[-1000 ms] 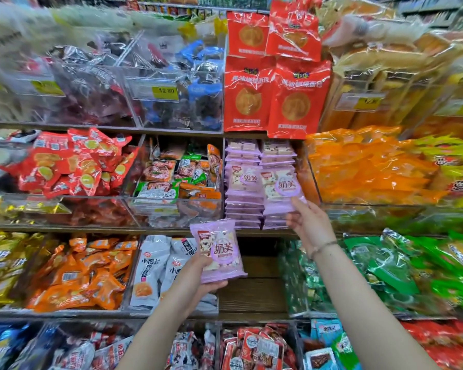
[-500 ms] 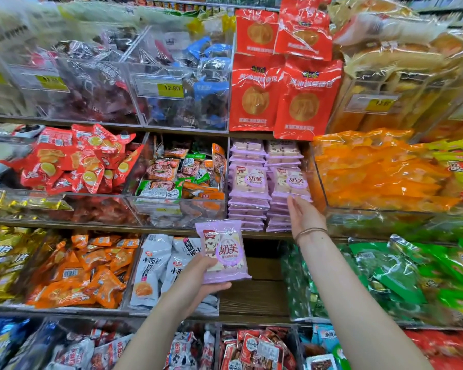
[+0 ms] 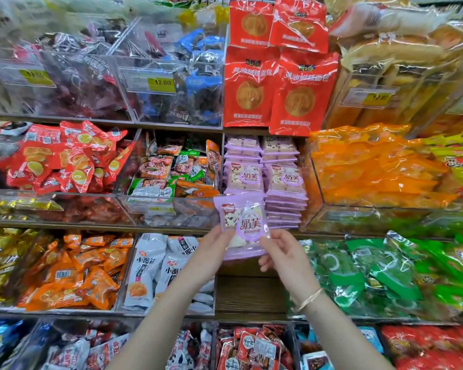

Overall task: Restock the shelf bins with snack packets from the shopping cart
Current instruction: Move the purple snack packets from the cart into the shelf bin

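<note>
1. Fingers (image 3: 271,240) of the right hand (image 3: 284,256) pinch the lower right edge of the purple packet (image 3: 247,222), thumb in front, the other fingers curled below and behind it. The left hand (image 3: 215,249) pinches the lower left edge in the same way. Both hands sit just below centre frame.
2. The packet is held upright with its printed face towards the camera. Its top overlaps the front of the purple stacks (image 3: 285,198); I cannot tell whether it touches them.
3. The stacks are two columns side by side in the centre compartment of the middle shelf. This lies under the red pouches (image 3: 275,86), between the mixed-snack bin (image 3: 171,182) to the left and the orange packets (image 3: 372,169) to the right.
4. Progress, as a judgement: the purple compartment already looks well filled, both columns reaching close to the shelf above. The packet in hand is not yet placed.
5. The shopping cart is out of view, so the remaining stock cannot be counted.
6. Likely step in hand: squaring the packet with both hands before setting it onto or against a column. The film looks glossy, so a stack could slide if nudged.
</note>
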